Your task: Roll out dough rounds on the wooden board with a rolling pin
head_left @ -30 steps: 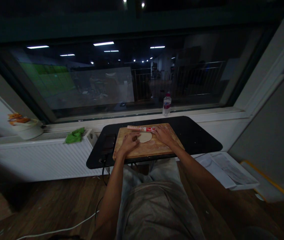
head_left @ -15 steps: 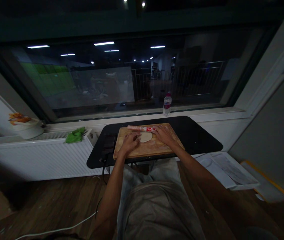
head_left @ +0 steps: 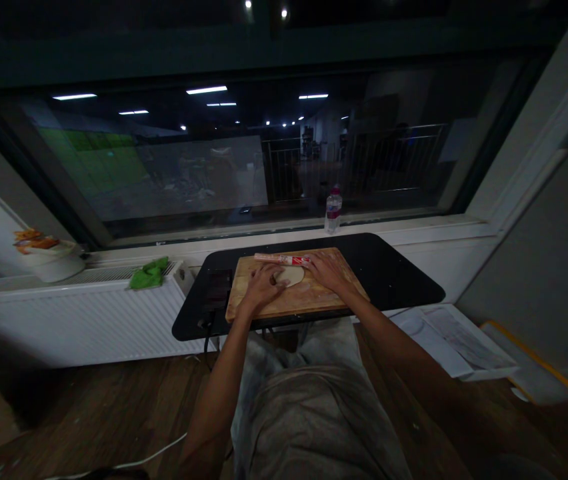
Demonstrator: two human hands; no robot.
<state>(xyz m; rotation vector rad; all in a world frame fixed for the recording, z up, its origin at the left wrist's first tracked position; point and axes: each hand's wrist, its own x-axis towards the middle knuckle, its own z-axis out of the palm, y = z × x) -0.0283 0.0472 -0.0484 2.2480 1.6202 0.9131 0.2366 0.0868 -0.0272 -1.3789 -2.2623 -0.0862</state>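
A flat, pale round of dough (head_left: 293, 275) lies on a wooden cutting board (head_left: 289, 307). Along its far edge runs a pinkish rolling pin (head_left: 273, 258) with a red-and-white patch near its right end. My right hand (head_left: 327, 271) is closed over that right end, palm down. At the left rim of the dough is my left hand (head_left: 263, 287), its curved fingers and thumb closed on the edge. Small details of this pinch are hard to make out in the dim light. The pin's left end is free of both hands.
The board rests on a black table (head_left: 394, 273); dark boxy objects (head_left: 219, 287) and a cable are at its left. A water bottle (head_left: 333, 212) stands on the windowsill behind. To the left, a green cloth (head_left: 149, 273) and white tub (head_left: 54, 261) sit on a radiator (head_left: 89, 327).
My left hand's fingers have shifted slightly and curled more at the dough's left edge. My right hand stays on the rolling pin's end. The view has moved a little.
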